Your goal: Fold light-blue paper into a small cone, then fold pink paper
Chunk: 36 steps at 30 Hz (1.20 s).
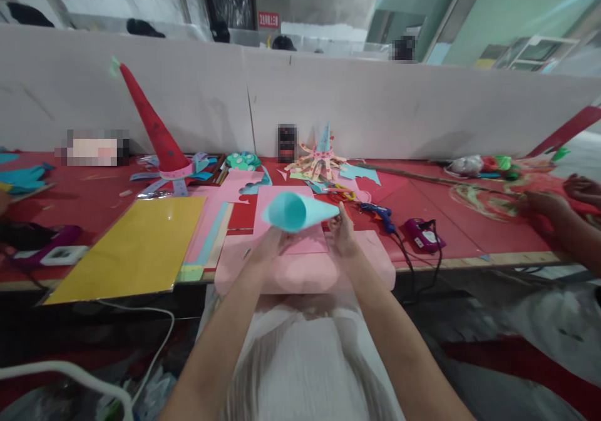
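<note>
A light blue paper cone lies sideways in the air between my two hands, its round mouth to the left and its tip to the right. My left hand is closed at the underside of the wide end, with some fingers hidden behind the cone. At the narrow tip, my right hand pinches the paper. Below them are a pink sheet and a pink padded surface at the table edge.
A blue glue gun and purple power box with cables lie right. Left are a yellow sheet and a tall red cone. Behind stands a small blue cone with paper strips. Another person's hands work far right.
</note>
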Tool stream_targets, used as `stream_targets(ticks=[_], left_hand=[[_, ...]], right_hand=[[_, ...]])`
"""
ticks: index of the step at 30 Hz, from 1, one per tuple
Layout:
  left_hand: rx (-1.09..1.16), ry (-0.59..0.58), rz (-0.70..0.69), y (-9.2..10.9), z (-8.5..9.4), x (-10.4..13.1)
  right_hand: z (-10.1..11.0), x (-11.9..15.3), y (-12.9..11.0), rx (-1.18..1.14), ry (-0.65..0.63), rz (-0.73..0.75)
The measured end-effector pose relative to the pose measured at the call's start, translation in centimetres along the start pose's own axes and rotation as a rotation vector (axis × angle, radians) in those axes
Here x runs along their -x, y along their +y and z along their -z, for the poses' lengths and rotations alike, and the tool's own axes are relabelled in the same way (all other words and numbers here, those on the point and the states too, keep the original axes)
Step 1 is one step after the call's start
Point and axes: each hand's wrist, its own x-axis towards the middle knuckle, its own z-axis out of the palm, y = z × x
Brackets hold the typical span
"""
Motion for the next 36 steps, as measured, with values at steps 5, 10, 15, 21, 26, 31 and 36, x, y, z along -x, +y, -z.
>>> stream_targets(ticks=[5, 10, 15, 21, 26, 31, 36], left_hand=[[-0.075, -0.044, 0.02, -0.3, -0.6, -2.7], [-0.213, 0.095, -0.162, -0.9, -0.5, -3.6], [-0.241, 0.126, -0.133, -0.3, -0.2, -3.0], [-0.144, 0.023, -0.07, -0.7, -0.4, -3.3], [-0.196, 0.061, -0.075, -0.7, -0.3, -3.4], [-0.18, 0.075, -0.074, -0.5, -0.5, -3.1], [-0.24, -0.018, -0.029, -0.9, -0.7, -3.0]], right_hand=[[-0.7, 0.5, 0.7, 0.059, -0.094, 0.024], [-1.1, 1.9, 1.1, 0.456, -0.465, -0.012], [-1.2, 2.5, 1.0, 0.656, -0.693, 0.047], [-1.4, 2.6, 0.4, 0.673, -0.707, 0.049], [-1.3, 2.4, 0.6, 0.684, -0.638, 0.088], [-1.2, 1.9, 1.1, 0.578, -0.43, 0.098], [-1.1, 1.9, 1.1, 0.593, -0.465, 0.048]])
